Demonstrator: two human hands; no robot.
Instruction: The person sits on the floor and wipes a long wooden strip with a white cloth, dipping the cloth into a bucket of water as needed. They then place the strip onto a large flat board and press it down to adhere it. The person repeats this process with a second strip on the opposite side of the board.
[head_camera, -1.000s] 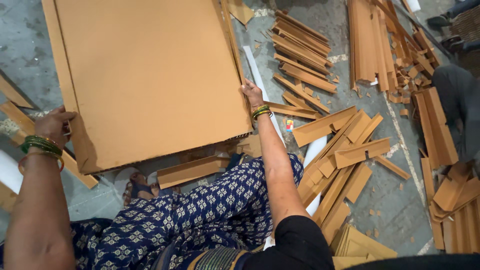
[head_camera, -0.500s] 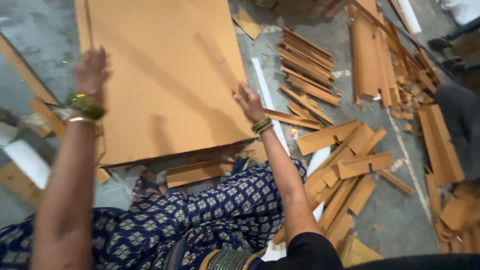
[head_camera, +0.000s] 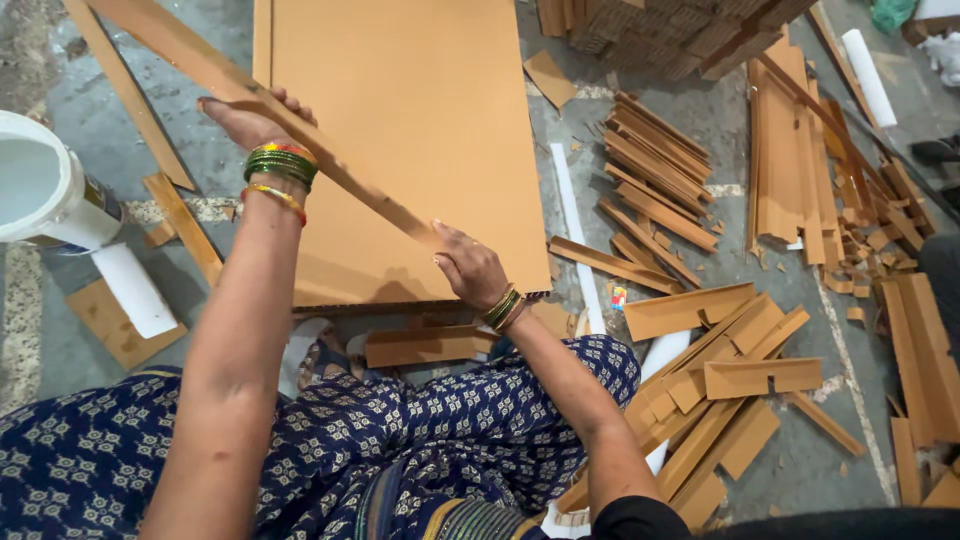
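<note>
From where I watch, the light is soft and even and seems to come from above, so the big cardboard sheet (head_camera: 400, 140) looks warm and bright with no hard glare, and the white bucket (head_camera: 40, 190) at the left edge shines brightest of all. Dark soft shadows sit under the near edge of the sheet and under the right hand (head_camera: 470, 265) and the long strip (head_camera: 270, 110) it holds with the left hand (head_camera: 245, 120). The middle is sharp (I can see the bangles clearly), but the edges bend outward and the near arm and cloth look a bit soft.
</note>
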